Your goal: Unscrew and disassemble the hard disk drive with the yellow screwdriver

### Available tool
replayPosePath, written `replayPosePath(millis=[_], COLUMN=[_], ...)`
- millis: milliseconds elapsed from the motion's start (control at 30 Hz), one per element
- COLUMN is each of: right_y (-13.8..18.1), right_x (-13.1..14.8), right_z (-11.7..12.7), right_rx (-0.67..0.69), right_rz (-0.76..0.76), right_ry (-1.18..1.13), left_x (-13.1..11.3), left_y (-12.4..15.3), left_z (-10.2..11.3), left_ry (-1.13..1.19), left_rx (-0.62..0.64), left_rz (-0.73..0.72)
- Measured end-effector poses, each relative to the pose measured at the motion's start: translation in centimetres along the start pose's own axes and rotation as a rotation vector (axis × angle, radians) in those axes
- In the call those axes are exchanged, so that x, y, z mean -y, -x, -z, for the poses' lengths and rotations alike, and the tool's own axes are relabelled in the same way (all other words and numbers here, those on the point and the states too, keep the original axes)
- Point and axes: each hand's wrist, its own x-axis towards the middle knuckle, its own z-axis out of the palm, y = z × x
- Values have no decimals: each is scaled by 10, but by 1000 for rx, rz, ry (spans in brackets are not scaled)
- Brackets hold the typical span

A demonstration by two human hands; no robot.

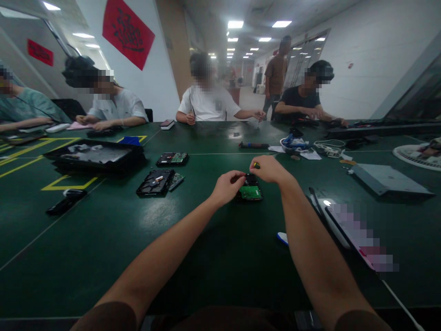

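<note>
A hard drive (250, 190) with a green circuit board facing up lies on the green table (138, 239) in front of me. My left hand (226, 185) is closed with its fingers pinched at the drive's left edge. My right hand (268, 168) is closed around a small tool with a yellow and black handle (256, 164), held upright over the drive's far end.
Two more hard drives (155, 182) (172, 159) and a black tray (94, 156) lie to the left. A phone (361, 236), a grey plate (387, 179), cables (330, 147) and a small bowl (292, 145) are on the right. Several people sit along the far side.
</note>
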Motion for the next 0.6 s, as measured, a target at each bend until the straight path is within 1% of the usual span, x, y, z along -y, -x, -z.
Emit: replayPosePath(millis=[33, 100, 167, 233, 300, 433, 600], right_y=[-1, -2, -1, 0, 2, 4, 4], right_x=[-8, -22, -33, -39, -43, -44, -41], right_z=[-5, -16, -25, -31, -34, -33, -31], right_rx=[50, 135, 235, 307, 330, 329, 324], right_rz=[-27, -86, -133, -116, -118, -119, -169], right_ry=[17, 50, 64, 39, 22, -29, 29], left_x=[6, 16, 24, 30, 34, 38, 44], left_y=[2, 6, 10, 12, 13, 12, 11], left_z=[0, -1, -2, -3, -3, -1, -1], left_ry=[-151, -357, -470, -519, -535, -577, -659], left_rx=[27, 121, 199, 259, 288, 315, 336], left_rz=[-56, -133, -182, -224, -243, -236, -254])
